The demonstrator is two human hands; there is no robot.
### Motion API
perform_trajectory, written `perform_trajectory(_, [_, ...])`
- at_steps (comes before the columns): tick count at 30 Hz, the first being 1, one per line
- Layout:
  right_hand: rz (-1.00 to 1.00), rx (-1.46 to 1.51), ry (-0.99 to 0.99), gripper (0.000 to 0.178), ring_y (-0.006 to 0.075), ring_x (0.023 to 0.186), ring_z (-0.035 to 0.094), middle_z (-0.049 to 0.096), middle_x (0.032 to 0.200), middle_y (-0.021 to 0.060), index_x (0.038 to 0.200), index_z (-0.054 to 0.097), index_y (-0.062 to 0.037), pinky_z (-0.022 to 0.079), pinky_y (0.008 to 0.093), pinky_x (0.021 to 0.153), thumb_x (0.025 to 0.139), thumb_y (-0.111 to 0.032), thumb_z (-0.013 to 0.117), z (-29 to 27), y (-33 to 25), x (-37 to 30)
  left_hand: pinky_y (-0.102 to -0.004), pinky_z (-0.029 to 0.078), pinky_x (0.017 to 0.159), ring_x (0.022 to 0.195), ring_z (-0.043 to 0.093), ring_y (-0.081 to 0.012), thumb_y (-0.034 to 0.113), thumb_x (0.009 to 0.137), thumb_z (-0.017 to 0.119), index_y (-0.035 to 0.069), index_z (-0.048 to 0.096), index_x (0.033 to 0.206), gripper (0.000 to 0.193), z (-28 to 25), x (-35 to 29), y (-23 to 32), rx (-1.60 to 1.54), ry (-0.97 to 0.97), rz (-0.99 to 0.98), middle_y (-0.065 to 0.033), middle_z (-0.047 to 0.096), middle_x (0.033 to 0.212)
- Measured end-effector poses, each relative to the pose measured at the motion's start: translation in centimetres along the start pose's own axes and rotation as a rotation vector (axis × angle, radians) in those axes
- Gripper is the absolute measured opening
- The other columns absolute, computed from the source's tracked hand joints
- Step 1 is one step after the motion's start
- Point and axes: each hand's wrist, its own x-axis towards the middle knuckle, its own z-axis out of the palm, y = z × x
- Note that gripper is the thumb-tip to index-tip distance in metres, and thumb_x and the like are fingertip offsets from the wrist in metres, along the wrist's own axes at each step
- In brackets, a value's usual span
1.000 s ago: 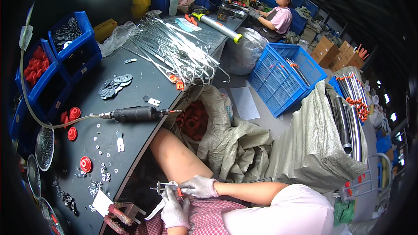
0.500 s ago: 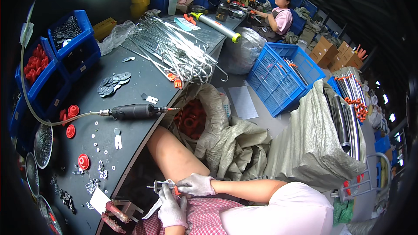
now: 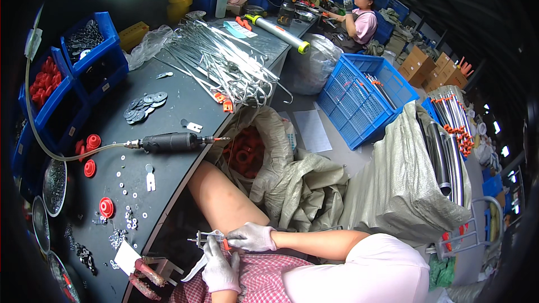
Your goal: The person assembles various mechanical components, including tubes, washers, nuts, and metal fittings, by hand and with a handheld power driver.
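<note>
Both my hands wear pale grey-white gloves and work over my lap on a silver caulking-gun handle [image 3: 206, 237]. Its pale curved trigger lever [image 3: 194, 269] points down and left. My left hand [image 3: 220, 269] is closed around the handle from below, fingers over its upper part. From the right, my right hand [image 3: 250, 238] closes on the other side of the handle, by a small orange piece [image 3: 226, 244]. The fingers partly hide the handle. A tool with worn red handles [image 3: 147, 275] sits at the bench edge, left of my hands.
On the dark bench [image 3: 163, 160] lie a black air screwdriver [image 3: 171, 142], flat washers [image 3: 145, 106], red caps [image 3: 106, 207] and a heap of hooked metal rods [image 3: 224, 67]. A sack of orange parts [image 3: 244, 151] stands beside my leg. Beyond are a blue crate [image 3: 359, 92] and a co-worker [image 3: 362, 22].
My hands keep the same hold on the handle. The view has shifted very slightly. The co-worker's gloved hand is raised higher than before.
</note>
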Motion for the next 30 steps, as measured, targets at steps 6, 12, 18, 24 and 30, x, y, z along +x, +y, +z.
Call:
perform_trajectory(6, [-0.012,0.009,0.006,0.027,0.0335,0.066,0.062,0.062,0.073,0.0163,0.091,0.06,-0.0048,0.048,0.0402,0.063,0.092,-0.028,0.046,0.14,0.26,0.07,-0.0432,0.053,0.072,0.095,0.062,-0.0348,0.032,0.073,0.071,0.005,0.027,0.14,0.085,-0.12,0.04,0.09,0.001,-0.005,-0.008,-0.0201,0.041,0.135])
perform_trajectory(12, [-0.012,-0.006,0.016,0.028,0.035,0.068,0.062,0.062,0.075,0.0182,0.091,0.061,-0.0037,0.048,0.0417,0.065,0.091,-0.028,0.046,-0.03,-0.16,-0.03,-0.0435,0.053,0.072,0.095,0.062,-0.0351,0.032,0.073,0.071,0.005,0.026,0.141,0.086,-0.11,0.03,0.13,0.01,-0.013,-0.012,-0.0202,0.041,0.135])
perform_trajectory(18, [-0.029,0.005,0.034,0.03,0.0343,0.066,0.062,0.063,0.074,0.0184,0.09,0.061,-0.0026,0.048,0.0421,0.065,0.091,-0.028,0.046,0.03,-0.06,-0.07,-0.0433,0.053,0.072,0.094,0.062,-0.0352,0.031,0.073,0.071,0.006,0.026,0.14,0.086,0.04,0.02,0.05,0.001,0.0,0.0,-0.0199,0.041,0.134])
perform_trajectory(24, [-0.008,0.037,0.028,0.029,0.0319,0.063,0.062,0.062,0.071,0.0176,0.088,0.06,-0.0021,0.048,0.0408,0.063,0.091,-0.027,0.046,-0.02,-0.02,0.06,-0.043,0.053,0.071,0.095,0.062,-0.0343,0.029,0.072,0.072,0.005,0.027,0.14,0.085,0.16,0.04,-0.05,0.01,0.024,0.021,-0.0191,0.041,0.134])
perform_trajectory(30, [0.021,0.071,0.017,0.029,0.0267,0.06,0.062,0.062,0.07,0.0152,0.088,0.061,-0.0014,0.048,0.0381,0.061,0.091,-0.026,0.047,-0.03,-0.38,0.02,-0.0422,0.053,0.073,0.098,0.06,-0.0373,0.028,0.07,0.073,0.007,0.029,0.14,0.085,-0.54,-0.12,0.27,-0.018,0.002,-0.018,-0.0203,0.042,0.134])
